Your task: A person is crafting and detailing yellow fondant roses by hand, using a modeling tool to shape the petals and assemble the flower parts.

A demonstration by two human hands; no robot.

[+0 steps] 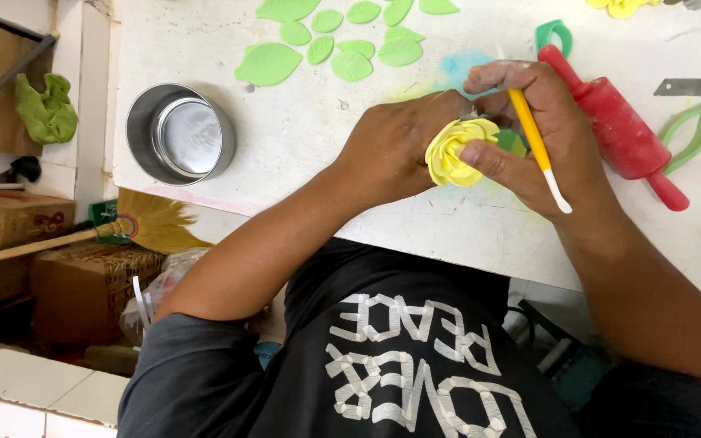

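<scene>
Left hand [395,146]: fingers curled tight around the yellow flower [453,151], holding it up over the white worktop [302,146].
Right hand [541,134]: thumb presses the flower; fingers pinch a yellow stick tool [535,139].
Tool: its long way runs from far edge to near edge, white tip toward the person.
Room: bare worktop between the hands and the metal tin [180,134].
Near: red rolling pin [620,126] just right; green leaves [330,40] by the far edge.
</scene>
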